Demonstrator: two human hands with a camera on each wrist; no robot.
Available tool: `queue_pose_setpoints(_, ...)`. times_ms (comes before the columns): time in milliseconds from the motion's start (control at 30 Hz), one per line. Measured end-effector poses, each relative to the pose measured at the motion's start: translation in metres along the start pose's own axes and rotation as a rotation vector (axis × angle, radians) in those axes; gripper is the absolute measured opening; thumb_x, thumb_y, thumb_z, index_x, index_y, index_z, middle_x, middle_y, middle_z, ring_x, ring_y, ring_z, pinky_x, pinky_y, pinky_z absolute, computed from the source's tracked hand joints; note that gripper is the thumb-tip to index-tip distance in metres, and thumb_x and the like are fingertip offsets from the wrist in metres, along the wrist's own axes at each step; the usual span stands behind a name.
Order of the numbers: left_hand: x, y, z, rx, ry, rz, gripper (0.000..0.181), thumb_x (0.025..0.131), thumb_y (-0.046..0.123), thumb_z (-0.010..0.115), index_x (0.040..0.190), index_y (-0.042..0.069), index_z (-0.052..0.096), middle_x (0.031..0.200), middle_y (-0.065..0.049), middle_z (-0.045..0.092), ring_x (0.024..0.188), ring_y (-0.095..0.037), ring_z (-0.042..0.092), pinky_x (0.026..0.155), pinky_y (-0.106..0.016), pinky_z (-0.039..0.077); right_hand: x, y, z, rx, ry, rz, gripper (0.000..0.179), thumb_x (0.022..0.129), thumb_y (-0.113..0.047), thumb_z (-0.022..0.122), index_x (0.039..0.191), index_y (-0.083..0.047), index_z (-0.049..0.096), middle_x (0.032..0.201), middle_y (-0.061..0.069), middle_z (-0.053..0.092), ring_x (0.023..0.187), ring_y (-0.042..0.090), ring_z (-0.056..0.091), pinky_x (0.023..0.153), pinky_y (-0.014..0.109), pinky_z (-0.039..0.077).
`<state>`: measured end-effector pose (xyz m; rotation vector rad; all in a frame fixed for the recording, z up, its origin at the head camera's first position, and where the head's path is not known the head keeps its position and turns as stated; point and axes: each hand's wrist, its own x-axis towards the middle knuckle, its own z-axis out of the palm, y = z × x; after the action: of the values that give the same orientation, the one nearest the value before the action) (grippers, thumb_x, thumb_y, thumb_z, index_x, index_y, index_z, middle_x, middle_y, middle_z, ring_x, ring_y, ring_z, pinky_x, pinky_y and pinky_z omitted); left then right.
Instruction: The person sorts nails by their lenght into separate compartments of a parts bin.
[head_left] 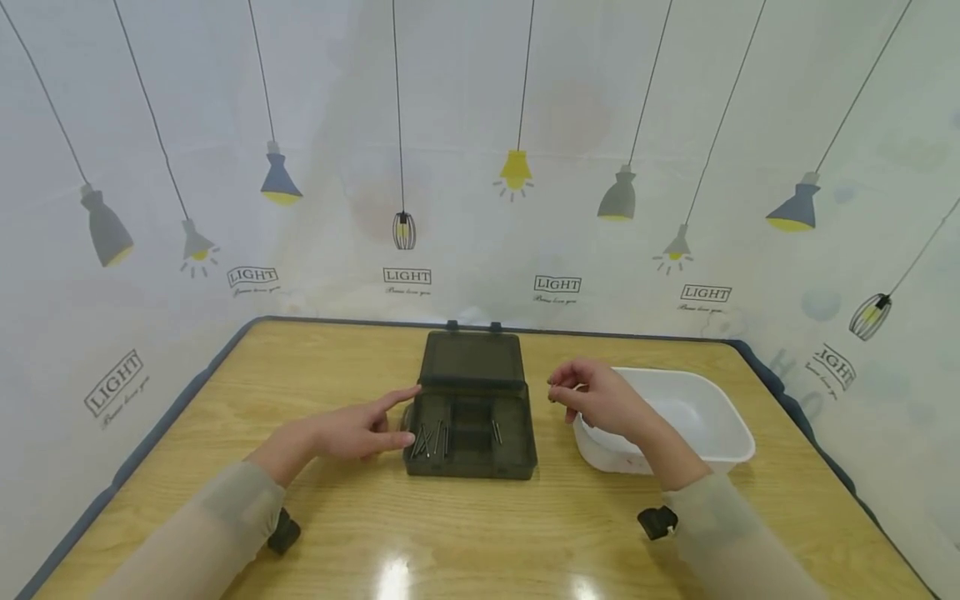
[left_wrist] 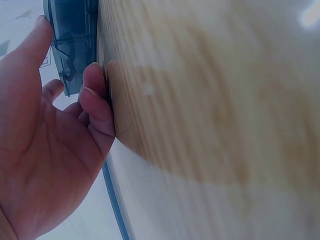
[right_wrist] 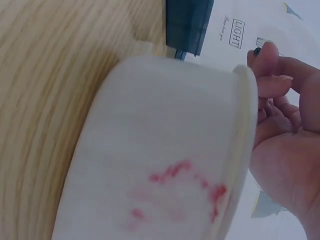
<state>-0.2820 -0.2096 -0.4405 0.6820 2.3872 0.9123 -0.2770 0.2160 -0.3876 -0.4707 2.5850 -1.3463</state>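
Observation:
A dark translucent plastic case [head_left: 472,467] lies on the table with its lid [head_left: 471,357] raised at the back. Several thin, nail-like metal pieces [head_left: 438,440] lie in its left compartment, and a few more [head_left: 497,432] in the right one. My left hand [head_left: 348,429] rests at the case's left side, index finger and thumb extended against its edge. Between thumb and fingertips, my right hand [head_left: 600,398] pinches a small dark piece [right_wrist: 257,51], mostly covered by the fingers, so its kind is unclear. That hand is above the left rim of a white plastic basin [head_left: 693,408].
The wooden table [head_left: 465,542] has a dark blue edge [head_left: 337,321] along its back and sides. Behind it hangs a pale cloth [head_left: 465,100] printed with lamps. Red marks [right_wrist: 175,170] show on the basin's outer wall. Black wrist mounts [head_left: 285,532] sit under both sleeves.

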Motion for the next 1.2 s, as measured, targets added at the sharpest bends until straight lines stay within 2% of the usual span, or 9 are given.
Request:
queue_pose_setpoints(133,0.001,0.0,0.001,0.004,0.001,-0.01,0.09,0.109,0.055,0.065,0.178,0.035,0.011,0.085,-0.006,0.063,0.069,-0.019,0.057,0.07,-0.037,0.052,0.005,-0.001,0.009,0.011,-0.012,0.027,0.02,0.11,-0.018,0.068,0.125,-0.004,0.066,0.115,0.02,0.073,0.077,0.027,0.073,0.055,0.028,0.048)
queue_pose_setpoints(267,0.0,0.0,0.001,0.003,0.004,-0.017,0.09,0.109,0.056,0.065,0.178,0.035,0.011,0.085,-0.006,0.063,0.069,-0.019,0.057,0.069,-0.036,0.051,0.01,-0.003,0.018,0.028,-0.028,0.027,0.021,0.109,-0.017,0.07,0.123,-0.003,0.067,0.112,0.019,0.074,0.071,0.022,0.073,0.052,0.027,0.046)
queue_pose_setpoints(533,-0.002,0.001,0.002,0.011,0.007,-0.013,0.091,0.109,0.058,0.064,0.178,0.037,0.01,0.086,-0.007,0.064,0.07,-0.02,0.059,0.071,-0.038,0.053,0.02,-0.01,0.031,-0.042,-0.063,0.009,0.02,0.108,-0.021,0.072,0.121,-0.007,0.07,0.114,0.019,0.077,0.068,0.018,0.073,0.051,0.029,0.045)
queue_pose_setpoints(667,-0.002,0.002,0.002,0.01,0.01,-0.01,0.09,0.109,0.057,0.065,0.178,0.036,0.011,0.084,-0.007,0.064,0.069,-0.02,0.059,0.07,-0.037,0.053,0.024,-0.012,0.035,-0.071,-0.057,0.014,0.018,0.108,-0.02,0.071,0.122,-0.007,0.07,0.115,0.017,0.077,0.068,0.019,0.074,0.052,0.029,0.045)
queue_pose_setpoints(900,-0.002,0.003,0.001,0.011,0.009,-0.017,0.09,0.109,0.057,0.065,0.178,0.037,0.011,0.086,-0.008,0.064,0.07,-0.02,0.058,0.071,-0.038,0.052,0.031,-0.015,0.039,-0.103,-0.027,0.039,0.015,0.108,-0.018,0.072,0.119,-0.009,0.069,0.111,0.014,0.077,0.071,0.029,0.076,0.056,0.03,0.049)
queue_pose_setpoints(1033,-0.002,0.003,0.0,0.016,0.011,-0.019,0.09,0.109,0.057,0.064,0.178,0.037,0.011,0.086,-0.007,0.064,0.07,-0.02,0.059,0.071,-0.038,0.052,0.033,-0.015,0.039,-0.099,-0.009,0.05,0.02,0.108,-0.019,0.072,0.124,-0.008,0.069,0.111,0.013,0.077,0.07,0.025,0.075,0.054,0.032,0.048)
queue_pose_setpoints(1100,-0.001,0.002,0.0,0.023,0.014,-0.024,0.09,0.108,0.058,0.064,0.178,0.038,0.011,0.086,-0.007,0.065,0.07,-0.02,0.058,0.071,-0.038,0.052,0.032,-0.015,0.037,-0.098,-0.004,0.044,0.024,0.108,-0.021,0.072,0.128,-0.008,0.069,0.112,0.015,0.077,0.071,0.025,0.076,0.057,0.035,0.053)
queue_pose_setpoints(1200,-0.001,0.002,0.0,0.028,0.015,-0.022,0.09,0.108,0.059,0.064,0.178,0.039,0.011,0.086,-0.007,0.065,0.07,-0.02,0.058,0.071,-0.038,0.052,0.027,-0.014,0.029,-0.095,0.007,0.023,0.028,0.109,-0.023,0.071,0.132,-0.006,0.069,0.114,0.019,0.076,0.074,0.028,0.076,0.07,0.045,0.06)
